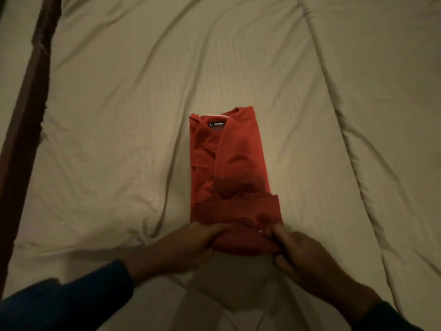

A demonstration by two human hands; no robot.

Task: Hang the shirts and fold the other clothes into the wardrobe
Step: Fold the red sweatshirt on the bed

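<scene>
A red garment point(233, 163) lies on the bed, folded into a narrow strip with its collar and black label at the far end. Its near end is rolled up into a thick bundle. My left hand point(191, 242) grips the left side of that roll, fingers curled over the top. My right hand point(300, 254) grips the right side, thumb under and fingers on top. Both forearms wear dark blue sleeves.
The beige bedsheet point(119, 115) is wrinkled all around the garment. A dark wooden bed frame rail point(26, 111) runs along the left edge. A thicker quilted fold of bedding point(358, 139) slants down the right side.
</scene>
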